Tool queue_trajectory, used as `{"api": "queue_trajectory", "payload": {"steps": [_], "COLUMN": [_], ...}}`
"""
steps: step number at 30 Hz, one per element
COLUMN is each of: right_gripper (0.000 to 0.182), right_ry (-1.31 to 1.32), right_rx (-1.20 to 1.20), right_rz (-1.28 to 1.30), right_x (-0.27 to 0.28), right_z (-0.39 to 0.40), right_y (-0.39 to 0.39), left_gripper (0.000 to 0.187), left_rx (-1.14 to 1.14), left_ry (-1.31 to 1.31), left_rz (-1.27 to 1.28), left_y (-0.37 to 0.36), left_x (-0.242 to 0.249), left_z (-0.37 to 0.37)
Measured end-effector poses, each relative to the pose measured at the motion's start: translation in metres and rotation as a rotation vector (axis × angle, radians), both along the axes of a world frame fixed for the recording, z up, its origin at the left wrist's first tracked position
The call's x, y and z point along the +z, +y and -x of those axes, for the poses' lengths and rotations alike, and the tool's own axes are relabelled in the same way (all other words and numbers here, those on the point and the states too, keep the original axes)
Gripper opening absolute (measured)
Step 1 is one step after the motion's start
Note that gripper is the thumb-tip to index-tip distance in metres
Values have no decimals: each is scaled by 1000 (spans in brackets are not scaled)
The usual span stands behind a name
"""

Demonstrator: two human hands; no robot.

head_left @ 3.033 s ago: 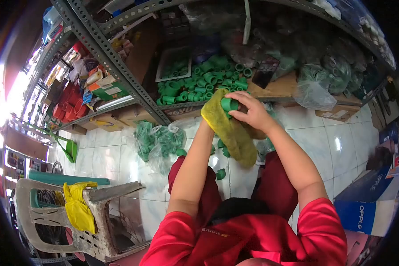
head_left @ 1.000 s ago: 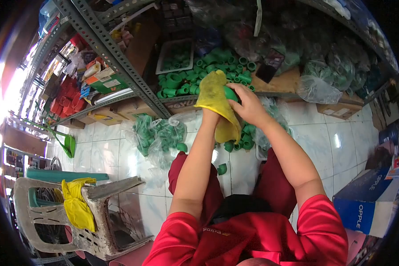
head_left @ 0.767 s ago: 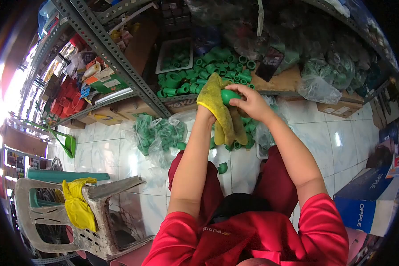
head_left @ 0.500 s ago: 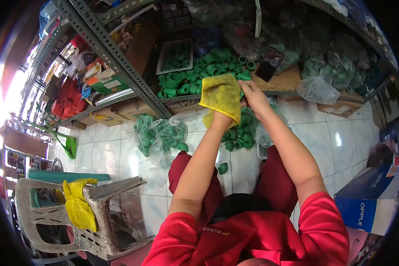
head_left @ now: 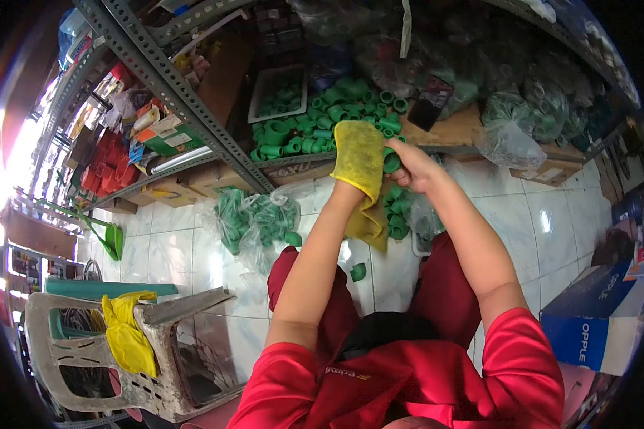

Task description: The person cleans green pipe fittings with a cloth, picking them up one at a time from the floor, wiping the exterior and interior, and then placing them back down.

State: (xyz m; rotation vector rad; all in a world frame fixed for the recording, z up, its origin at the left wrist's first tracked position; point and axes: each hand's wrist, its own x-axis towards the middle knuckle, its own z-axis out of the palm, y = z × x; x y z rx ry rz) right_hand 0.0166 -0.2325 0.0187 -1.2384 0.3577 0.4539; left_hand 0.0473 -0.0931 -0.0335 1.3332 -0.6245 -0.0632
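Observation:
A yellow cloth (head_left: 358, 151) covers my left hand (head_left: 348, 191), leaving only the wrist bare; its fingers are hidden under the fabric. One end of the cloth hangs down below the wrist. Beside it, my right hand (head_left: 416, 168) is closed round a green pipe fitting (head_left: 391, 161), thumb on top and fingers curled underneath. The fitting is right against the cloth's edge. Behind both hands, a heap of green pipe fittings (head_left: 336, 107) lies on the low shelf. More loose fittings (head_left: 397, 214) are on the floor below my hands, and a single green elbow (head_left: 358, 272) lies between my legs.
Plastic bags of green fittings (head_left: 254, 218) sit on the tiled floor. A white tray (head_left: 252, 114) and a dark phone-like object (head_left: 429, 106) are on the shelf. To the left stands a worn plastic chair (head_left: 86, 390) with a yellow cloth; at right, a blue-white box (head_left: 579, 336).
The cloth has shifted and its loose end now hangs lower, under my left wrist. The green fitting in my right hand shows more clearly, and that hand has turned slightly.

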Motion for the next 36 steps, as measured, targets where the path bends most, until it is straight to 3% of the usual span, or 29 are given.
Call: {"api": "queue_trajectory", "payload": {"steps": [2, 6, 7, 9, 10, 13, 16, 18, 19, 22, 24, 26, 28, 30, 32, 34, 36], "right_gripper": [28, 27, 27, 33, 33, 45, 51, 53, 56, 54, 50, 49, 48, 46, 47, 48, 49], "right_ry": [27, 28, 28, -188, -186, -364, -471, -462, -454, -644, -659, -717, -772, -883, -844, -802, -936], "right_rx": [37, 4, 3, 12, 16, 41, 81, 76, 68, -126, -111, -78, -128, -121, -50, 23, 11], "right_rz": [-87, -229, -228, -125, -124, 314, 375, 260, 144, -11, 106, 272, 355, 860, 776, 694, 821], "right_x": [4, 5, 5, 6, 3, -3, -2, 6, 11, 0, -3, -17, -23, -18, 4, 9, 7], "right_z": [0, 1, 3, 6, 7, 7, 9, 10, 10, -4, -3, -9, -8, -6, 3, 7, 6], "right_y": [-4, -5, -2, 7, 14, 22, 24, 22, 21, 22, 22, 27, 26, 21, 19, 16, 14], "left_gripper": [42, 44, 42, 40, 39, 38, 36, 33, 33, 35, 37, 35, 31, 27, 30, 37, 43], "left_rx": [273, 311, 433, 556, 616, 663, 672, -57, -79, -224, -110, -185, -99, 89, 120, 636, 545], "left_ry": [-626, -698, -758, -815, -728, -523, -397, 658, 753, 817, 846, 809, 702, 517, 459, -718, -584], "left_rz": [-766, -783, -763, -742, -689, -587, -513, 529, 625, 500, 537, 622, 498, 436, 356, -712, -576], "left_y": [8, 8, 5, 3, 3, 6, 13, 19, 19, 25, 12, 6, 5, 6, 12, 15, 10], "left_x": [18, 8, 6, 1, 0, -4, -5, 3, 14, 17, 18, 15, 7, 6, 5, 1, -7], "left_z": [12, 12, 12, 8, 5, -4, -15, -13, -6, -7, 0, 7, 8, 5, 0, -7, -4]}}
